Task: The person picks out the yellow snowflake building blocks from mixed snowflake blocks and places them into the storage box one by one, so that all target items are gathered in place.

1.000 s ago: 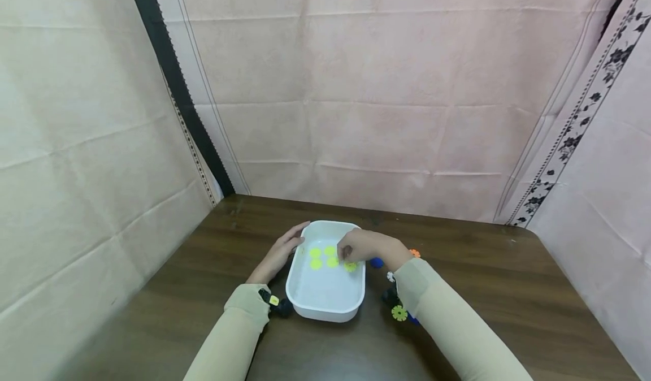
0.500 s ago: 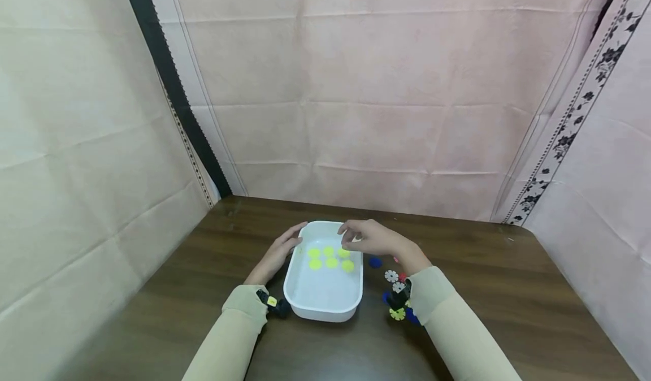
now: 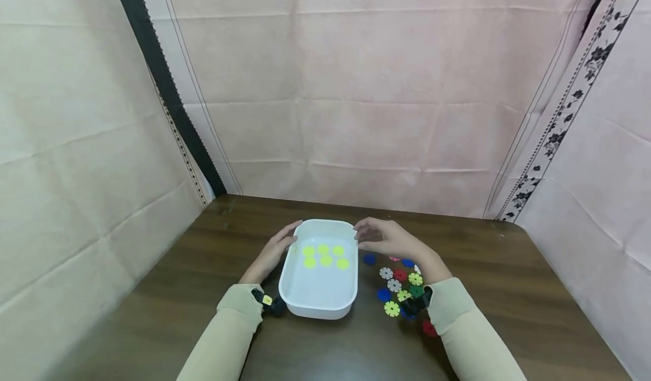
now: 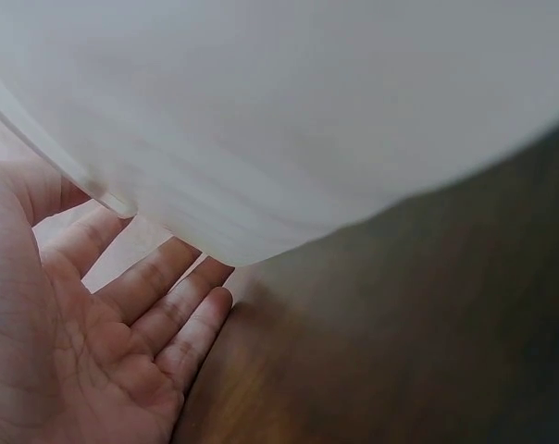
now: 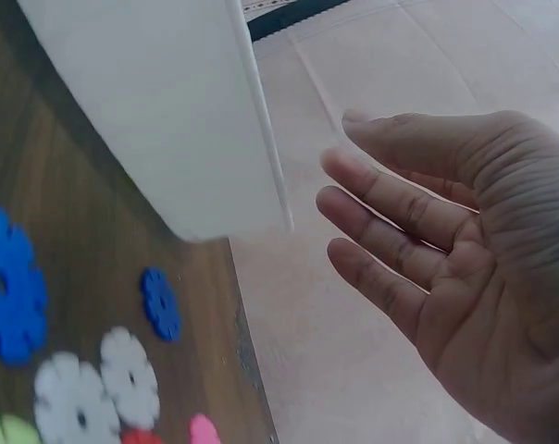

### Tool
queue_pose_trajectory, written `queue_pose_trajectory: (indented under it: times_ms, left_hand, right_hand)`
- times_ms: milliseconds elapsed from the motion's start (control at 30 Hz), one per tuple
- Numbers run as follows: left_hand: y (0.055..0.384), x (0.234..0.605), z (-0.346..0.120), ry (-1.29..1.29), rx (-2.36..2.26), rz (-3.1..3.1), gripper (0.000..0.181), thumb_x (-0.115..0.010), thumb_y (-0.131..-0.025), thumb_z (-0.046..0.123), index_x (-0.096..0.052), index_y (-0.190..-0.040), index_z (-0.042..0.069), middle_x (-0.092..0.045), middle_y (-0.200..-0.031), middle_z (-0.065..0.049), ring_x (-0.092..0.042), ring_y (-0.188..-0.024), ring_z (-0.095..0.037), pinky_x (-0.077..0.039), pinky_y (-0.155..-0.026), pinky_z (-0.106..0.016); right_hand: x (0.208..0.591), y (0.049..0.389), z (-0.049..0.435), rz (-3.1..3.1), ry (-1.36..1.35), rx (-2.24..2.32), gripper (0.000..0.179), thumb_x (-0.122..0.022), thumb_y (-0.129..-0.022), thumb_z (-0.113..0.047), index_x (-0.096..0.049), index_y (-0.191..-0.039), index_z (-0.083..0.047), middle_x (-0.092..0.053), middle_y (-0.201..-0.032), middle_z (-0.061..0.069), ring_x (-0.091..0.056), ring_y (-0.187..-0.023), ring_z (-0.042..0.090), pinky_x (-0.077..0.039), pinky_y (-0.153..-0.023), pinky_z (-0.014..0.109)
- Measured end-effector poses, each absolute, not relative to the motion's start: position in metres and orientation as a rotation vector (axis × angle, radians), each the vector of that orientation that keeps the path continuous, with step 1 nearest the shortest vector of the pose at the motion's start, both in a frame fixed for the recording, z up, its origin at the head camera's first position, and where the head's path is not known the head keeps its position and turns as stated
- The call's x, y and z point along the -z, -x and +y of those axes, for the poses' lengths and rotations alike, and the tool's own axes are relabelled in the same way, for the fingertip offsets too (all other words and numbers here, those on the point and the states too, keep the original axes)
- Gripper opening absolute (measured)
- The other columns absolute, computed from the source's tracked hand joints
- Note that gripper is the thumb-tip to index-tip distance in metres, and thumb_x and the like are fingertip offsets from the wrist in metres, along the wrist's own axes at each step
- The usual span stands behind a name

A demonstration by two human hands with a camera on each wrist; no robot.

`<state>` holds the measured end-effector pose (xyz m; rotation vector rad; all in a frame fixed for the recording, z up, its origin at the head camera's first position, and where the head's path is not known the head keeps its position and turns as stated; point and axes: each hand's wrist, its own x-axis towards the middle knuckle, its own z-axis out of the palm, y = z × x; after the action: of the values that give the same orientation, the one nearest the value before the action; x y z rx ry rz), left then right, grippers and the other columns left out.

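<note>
A white rectangular plastic tray stands on the table, with several yellow-green notched discs lying flat inside in two rows. My left hand touches the tray's far left side. In the left wrist view, the left hand's fingers extend along the outer wall of the tray, and the thumb tip is hidden behind the rim. Just off the far right rim hovers my right hand. The right wrist view shows this right hand holding nothing, its fingers loosely bent and apart from the tray.
Loose notched discs lie right of the tray: blue, white, red, yellow-green and green. Some are partly hidden under the right wrist. The brown wooden table meets pale cloth walls behind and at both sides.
My right hand has lifted from the discs in the tray and moved right, past the rim, its fingers spreading. More loose discs show. The left hand keeps its place at the tray.
</note>
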<state>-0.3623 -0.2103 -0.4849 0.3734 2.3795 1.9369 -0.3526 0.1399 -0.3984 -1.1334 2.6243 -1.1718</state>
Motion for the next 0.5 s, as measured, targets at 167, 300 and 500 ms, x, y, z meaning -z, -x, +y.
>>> queue_pose_trajectory:
  times_ms: [167,300,500]
  left_hand:
    - [0.362,0.485,-0.212,-0.352,-1.904,2.381,0.046,-0.051,-0.103,0.039,-0.047,-0.149,0.035,-0.037,-0.159,0.004,-0.028,-0.149,-0.023,-0.023,-0.118,-0.057]
    - [0.364,0.484,-0.211,-0.386,-1.900,2.390,0.047,-0.051,-0.103,0.042,-0.046,-0.150,0.036,-0.037,-0.159,0.004,-0.028,-0.149,-0.023,-0.023,-0.117,-0.057]
    - [0.366,0.484,-0.212,-0.379,-1.907,2.387,0.047,-0.051,-0.103,0.041,-0.046,-0.149,0.035,-0.037,-0.159,0.003,-0.028,-0.149,-0.024,-0.023,-0.117,-0.057]
  right_hand:
    - [0.398,0.347,0.162,2.646,1.082,1.195,0.043,-0.074,-0.093,-0.031,-0.060,-0.132,-0.015,-0.070,-0.118,0.001,-0.065,-0.114,0.021,-0.051,-0.098,0.049]
    - [0.391,0.343,0.181,2.678,1.063,1.255,0.037,-0.074,-0.093,-0.026,-0.061,-0.128,-0.022,-0.070,-0.115,0.000,-0.066,-0.110,0.021,-0.054,-0.094,0.045]
    - [0.385,0.339,0.205,2.736,1.014,1.198,0.033,-0.071,-0.095,-0.028,-0.062,-0.126,-0.022,-0.070,-0.114,-0.002,-0.067,-0.108,0.015,-0.054,-0.093,0.037]
